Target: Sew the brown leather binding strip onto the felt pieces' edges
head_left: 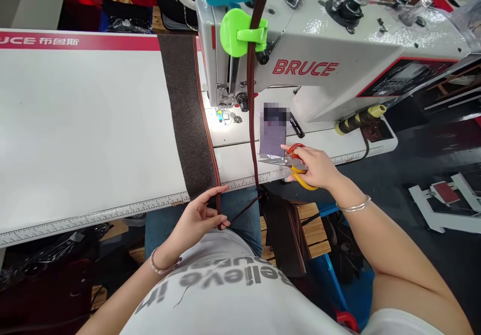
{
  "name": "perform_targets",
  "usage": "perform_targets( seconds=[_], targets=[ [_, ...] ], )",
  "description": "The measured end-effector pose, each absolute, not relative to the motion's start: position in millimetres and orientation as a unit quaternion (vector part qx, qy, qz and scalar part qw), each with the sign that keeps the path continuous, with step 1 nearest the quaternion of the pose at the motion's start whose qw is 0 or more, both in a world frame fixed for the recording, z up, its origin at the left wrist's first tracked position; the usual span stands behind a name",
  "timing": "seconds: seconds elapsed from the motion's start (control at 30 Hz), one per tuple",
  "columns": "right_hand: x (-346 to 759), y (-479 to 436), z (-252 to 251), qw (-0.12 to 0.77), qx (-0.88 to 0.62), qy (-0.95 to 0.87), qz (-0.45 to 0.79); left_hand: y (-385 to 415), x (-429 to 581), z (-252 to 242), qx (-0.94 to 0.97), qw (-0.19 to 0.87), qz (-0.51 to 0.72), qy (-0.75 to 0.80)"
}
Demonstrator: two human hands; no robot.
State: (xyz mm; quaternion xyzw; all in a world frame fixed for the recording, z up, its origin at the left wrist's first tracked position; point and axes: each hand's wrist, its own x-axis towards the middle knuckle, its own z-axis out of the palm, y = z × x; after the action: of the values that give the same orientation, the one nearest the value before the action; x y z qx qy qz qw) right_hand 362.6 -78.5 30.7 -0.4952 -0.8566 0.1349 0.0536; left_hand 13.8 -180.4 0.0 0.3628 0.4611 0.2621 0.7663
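Head view: left fingers (210,198) pinch strap (218,207) (right hand (314,167): scissors (278,161)).

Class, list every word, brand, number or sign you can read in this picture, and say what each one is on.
"BRUCE": the sewing machine's arm
"UCE 布鲁斯": the red band on the white table
"believe in": the white T-shirt, upside down; the line above it is unclear
Ruler scale on the table edge: numbers too small to read
Machine's dark panel: too small to read
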Motion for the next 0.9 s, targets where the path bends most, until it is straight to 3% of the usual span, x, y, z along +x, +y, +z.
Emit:
perform_targets(
  seconds=[0.3, 0.63, 0.9],
  targets=[
    [354, -102, 50, 0.057, -0.506, -0.844, 0.167, -180, 13, 1, 0.368, 0.764, 0.263, 0.460],
    [327, -132, 52, -0.105, -0.472, -0.728, 0.486, -181, 13, 3, 0.370, 0.761, 0.264, 0.462],
    [319, -121, 39, -0.159, -0.436, -0.715, 0.523, -181, 13, 5, 0.373, 0.757, 0.269, 0.464]
  ],
)
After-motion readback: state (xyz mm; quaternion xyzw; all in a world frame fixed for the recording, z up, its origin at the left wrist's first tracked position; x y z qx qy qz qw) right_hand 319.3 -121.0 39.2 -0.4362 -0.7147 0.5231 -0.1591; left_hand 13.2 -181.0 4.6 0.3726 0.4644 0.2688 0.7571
